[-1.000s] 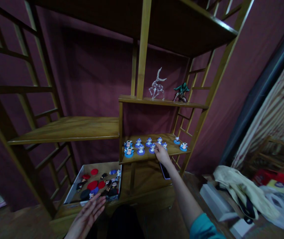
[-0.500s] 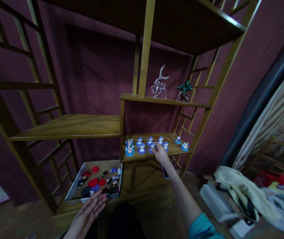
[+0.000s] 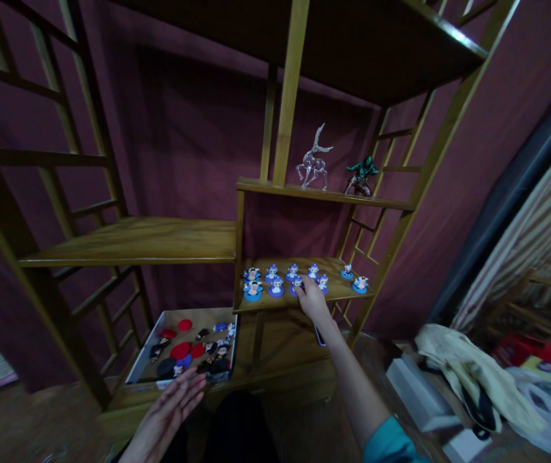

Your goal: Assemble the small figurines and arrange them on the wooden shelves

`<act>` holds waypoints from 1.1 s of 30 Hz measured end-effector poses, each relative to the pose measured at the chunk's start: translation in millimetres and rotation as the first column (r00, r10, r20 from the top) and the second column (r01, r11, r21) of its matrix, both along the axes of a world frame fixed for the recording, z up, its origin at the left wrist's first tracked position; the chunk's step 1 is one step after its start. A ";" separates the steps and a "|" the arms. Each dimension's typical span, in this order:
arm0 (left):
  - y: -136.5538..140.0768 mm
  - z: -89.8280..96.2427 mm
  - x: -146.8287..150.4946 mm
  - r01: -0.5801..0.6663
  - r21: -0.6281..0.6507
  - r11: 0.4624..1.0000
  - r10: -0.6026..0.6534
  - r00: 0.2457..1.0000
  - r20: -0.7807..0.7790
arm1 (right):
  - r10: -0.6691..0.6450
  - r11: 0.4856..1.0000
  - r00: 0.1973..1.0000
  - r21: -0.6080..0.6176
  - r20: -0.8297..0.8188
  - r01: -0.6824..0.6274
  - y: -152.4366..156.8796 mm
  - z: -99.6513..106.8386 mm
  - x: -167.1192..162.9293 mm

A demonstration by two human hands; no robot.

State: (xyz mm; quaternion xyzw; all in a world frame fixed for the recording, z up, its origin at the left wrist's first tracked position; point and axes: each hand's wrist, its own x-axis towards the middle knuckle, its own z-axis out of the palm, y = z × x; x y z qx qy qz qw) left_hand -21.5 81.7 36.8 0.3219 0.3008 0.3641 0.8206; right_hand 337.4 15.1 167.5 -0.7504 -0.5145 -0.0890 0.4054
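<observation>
At far left, the open box (image 3: 200, 316) held red discs (image 3: 180, 350) and loose figures. The left hand (image 3: 171, 399) was at its near edge, fingers extended and holding nothing; contact with the box could not be determined. On the low shelf (image 3: 260, 305), two blue-based figurines (image 3: 252, 292) stood left of the purple-based ones. One front-row purple-based figurine (image 3: 296, 283) stood on that shelf at the right hand's (image 3: 311, 299) bent fingertips; whether they gripped it could not be told. Further right stood two more blue-based figurines.
</observation>
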 end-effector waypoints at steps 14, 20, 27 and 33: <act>-0.7 2.9 0.5 0.003 0.017 1.000 -0.003 0.999 -0.035 | -0.014 1.000 0.999 0.022 0.050 0.013 3.3 -2.8 2.3; -2.6 5.6 3.2 0.000 0.042 0.999 0.002 0.999 -0.049 | 0.024 0.999 0.999 0.033 0.029 -0.025 0.5 -4.5 8.8; -3.4 9.1 4.3 -0.012 0.037 0.999 0.015 0.997 -0.075 | 0.041 0.996 0.998 0.074 0.038 -0.044 -6.4 -10.2 5.2; -7.5 14.9 6.6 -0.024 0.032 0.999 0.026 0.996 -0.083 | -0.031 0.999 0.999 0.043 0.035 0.029 -2.2 -12.5 -0.1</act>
